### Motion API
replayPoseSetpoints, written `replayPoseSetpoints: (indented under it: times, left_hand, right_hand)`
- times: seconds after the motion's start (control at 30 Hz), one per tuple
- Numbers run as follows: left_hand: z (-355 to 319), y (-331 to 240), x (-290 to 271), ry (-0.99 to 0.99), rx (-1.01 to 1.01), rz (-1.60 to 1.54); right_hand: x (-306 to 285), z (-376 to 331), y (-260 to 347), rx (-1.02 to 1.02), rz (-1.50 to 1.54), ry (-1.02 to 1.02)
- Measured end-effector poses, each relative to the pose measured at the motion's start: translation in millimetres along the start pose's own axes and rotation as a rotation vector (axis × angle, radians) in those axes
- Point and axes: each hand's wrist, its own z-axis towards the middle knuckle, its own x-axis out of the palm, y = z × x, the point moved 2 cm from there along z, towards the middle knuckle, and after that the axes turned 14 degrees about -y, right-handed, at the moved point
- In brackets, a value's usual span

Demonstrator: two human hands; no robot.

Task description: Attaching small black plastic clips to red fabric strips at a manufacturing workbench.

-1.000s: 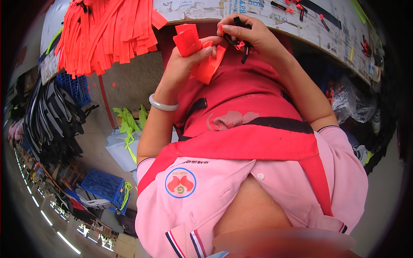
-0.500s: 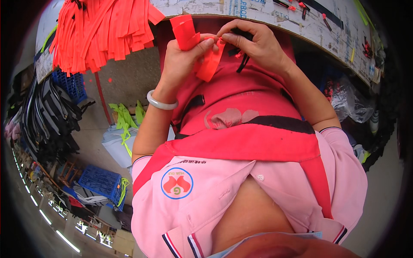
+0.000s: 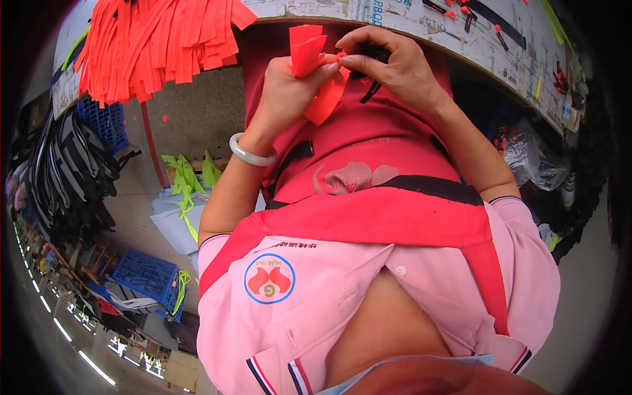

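Note:
A bright orange-red fabric strip [image 3: 329, 99] is pinched in my left hand [image 3: 286, 92], its folded upper end standing above the fist and its tail hanging below. The closed fingertips of my right hand [image 3: 407, 71] meet the strip at a small orange-red bunched bit [image 3: 342, 57] near the left fingertips. Dark cord-like pieces are tucked in the right palm, and a black strand [image 3: 370, 93] hangs under it. Both hands are held over the red apron [image 3: 355, 141], by the table's near edge.
A thick bundle of orange-red strips [image 3: 158, 46] drapes over the edge of the worn table [image 3: 507, 82] at the left. Small black-and-orange pieces [image 3: 469, 20] lie at the right. Blue crates [image 3: 145, 280] and dark straps [image 3: 69, 178] are at the left; a clear plastic bag [image 3: 536, 158] is at the right.
My left hand has shifted right with the strip, closer to my right fingertips. The strip's upper end stands straighter. My right hand has barely moved.

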Motion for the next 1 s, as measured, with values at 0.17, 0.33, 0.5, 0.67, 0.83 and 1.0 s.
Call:
replayPoseSetpoints:
  times: [0.17,0.33,0.5,0.67,0.83,1.0]
  left_hand:
    - [-1.2,-0.9,0.7,-0.01,0.036,0.012]
    - [-1.1,-1.3,-2.0,-0.01,-0.001,-0.003]
    - [-0.7,0.4,-1.8,0.007,0.025,0.034]
    - [-1.4,-0.5,-3.0,0.013,0.043,0.064]
    - [-0.8,2.8,-3.6,-0.006,0.041,0.056]
    - [-0.7,4.3,-1.2,-0.075,0.074,-0.014]
  right_hand:
    - [1.7,-1.5,7.8,0.03,0.063,-0.034]
    - [-1.6,-1.8,-2.3,-0.103,-0.052,-0.013]
    - [0.5,-3.3,-2.2,-0.06,-0.036,-0.051]
    - [4.4,-7.1,-5.9,0.018,-0.014,-0.084]
    - [10.4,-7.6,-6.5,-0.062,0.058,-0.085]
    - [13.8,-4.0,-4.8,0.269,0.294,-0.049]
